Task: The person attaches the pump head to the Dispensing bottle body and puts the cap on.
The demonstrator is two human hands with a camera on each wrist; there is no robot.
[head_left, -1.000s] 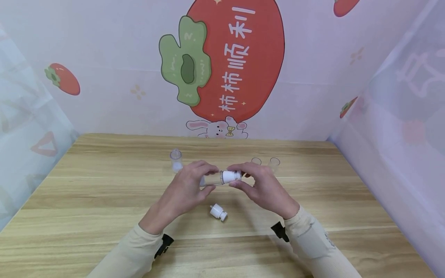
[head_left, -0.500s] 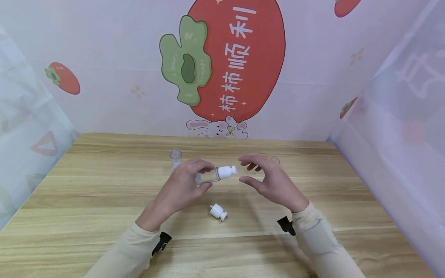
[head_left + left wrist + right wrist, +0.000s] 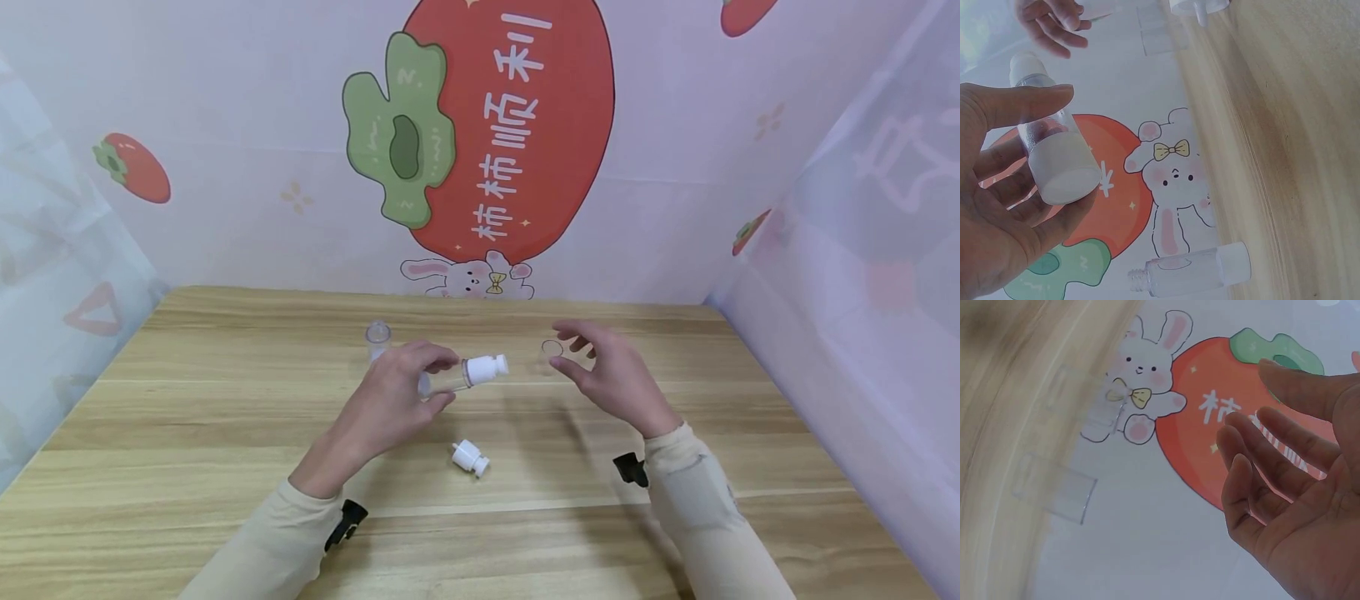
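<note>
My left hand (image 3: 392,390) grips a clear bottle (image 3: 453,382) by its body, tilted, with a white pump head (image 3: 483,369) on its end pointing right. In the left wrist view, the thumb lies across the bottle (image 3: 1060,167) and its white base faces the camera. Off to the right, my right hand (image 3: 617,382) is in the air with fingers loosely bent and nothing between them. Beside its thumb stands a clear cap (image 3: 552,357). The right wrist view shows two clear caps (image 3: 1057,489), apart from that hand.
A loose white pump head (image 3: 470,458) lies on the wooden table (image 3: 262,467), nearer than the hands. Behind the left hand stands another clear bottle (image 3: 378,335) without a pump, its threaded neck bare. A printed backdrop (image 3: 247,225) rises at the table's far edge.
My right hand has let go of the pump head on the bottle and moved right toward the clear caps. The left hand, still holding the bottle, has shifted slightly left.
</note>
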